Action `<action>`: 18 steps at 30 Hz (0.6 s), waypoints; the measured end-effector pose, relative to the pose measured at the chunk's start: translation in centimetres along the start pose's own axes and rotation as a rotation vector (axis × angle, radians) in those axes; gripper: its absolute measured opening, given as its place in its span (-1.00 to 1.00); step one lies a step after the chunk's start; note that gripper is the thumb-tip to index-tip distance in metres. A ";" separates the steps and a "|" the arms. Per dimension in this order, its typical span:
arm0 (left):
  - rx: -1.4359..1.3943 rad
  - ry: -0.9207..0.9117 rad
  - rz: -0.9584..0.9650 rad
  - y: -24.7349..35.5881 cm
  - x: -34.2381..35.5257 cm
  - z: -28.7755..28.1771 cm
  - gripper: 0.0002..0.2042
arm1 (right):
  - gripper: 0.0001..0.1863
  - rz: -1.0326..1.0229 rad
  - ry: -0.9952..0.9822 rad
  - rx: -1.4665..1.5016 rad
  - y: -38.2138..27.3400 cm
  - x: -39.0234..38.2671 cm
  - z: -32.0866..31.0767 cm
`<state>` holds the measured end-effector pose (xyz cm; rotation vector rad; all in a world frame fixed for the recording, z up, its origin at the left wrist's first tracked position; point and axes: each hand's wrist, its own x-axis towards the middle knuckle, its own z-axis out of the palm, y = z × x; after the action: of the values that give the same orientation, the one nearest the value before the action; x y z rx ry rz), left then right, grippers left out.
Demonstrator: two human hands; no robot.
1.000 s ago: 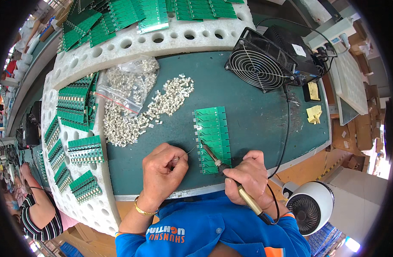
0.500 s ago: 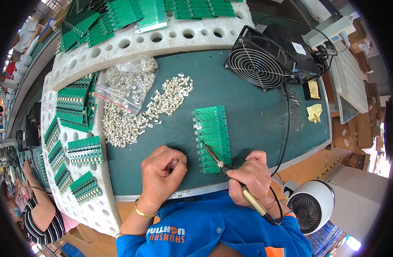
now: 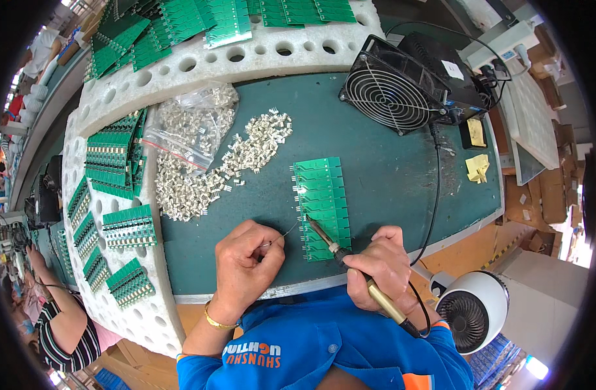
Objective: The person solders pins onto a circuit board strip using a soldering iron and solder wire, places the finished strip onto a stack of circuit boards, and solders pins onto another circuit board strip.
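A green circuit board panel lies on the dark green bench mat, with small pins along its left edge. My right hand is closed around the handle of a soldering iron, whose tip touches or nearly touches the board's left side. Just left of the board, my left hand pinches a thin strand of solder wire that reaches toward the iron's tip. Whether wire and tip touch is too small to tell. Behind my left hand is a loose heap of small white connectors, beside a clear zip bag of more.
White foam trays hold many green boards at the back and left. A black square fan stands back right, near a yellow sponge. The iron's cord crosses the right side. A white round fan is at lower right.
My hands, the iron and the wire hold nearly the same pose; the board appears slightly higher in view. At far left, a co-worker's arm has shifted a little.
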<state>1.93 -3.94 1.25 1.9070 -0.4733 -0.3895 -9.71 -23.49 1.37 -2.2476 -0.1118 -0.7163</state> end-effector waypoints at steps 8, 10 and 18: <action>0.023 -0.008 0.030 0.1 0.1 -0.2 -0.95 | -0.77 0.001 0.011 0.010 0.1 0.0 0.2; 0.013 -0.010 0.034 0.1 0.0 -0.2 -0.95 | -0.77 0.000 0.011 0.011 0.1 0.0 0.2; 0.032 -0.011 0.029 0.3 0.2 0.0 -0.95 | -0.79 -0.001 0.017 0.012 0.1 -0.1 0.2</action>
<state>2.04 -4.10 1.50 1.9275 -0.5159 -0.3756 -9.65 -23.42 1.15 -2.2297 -0.1092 -0.7331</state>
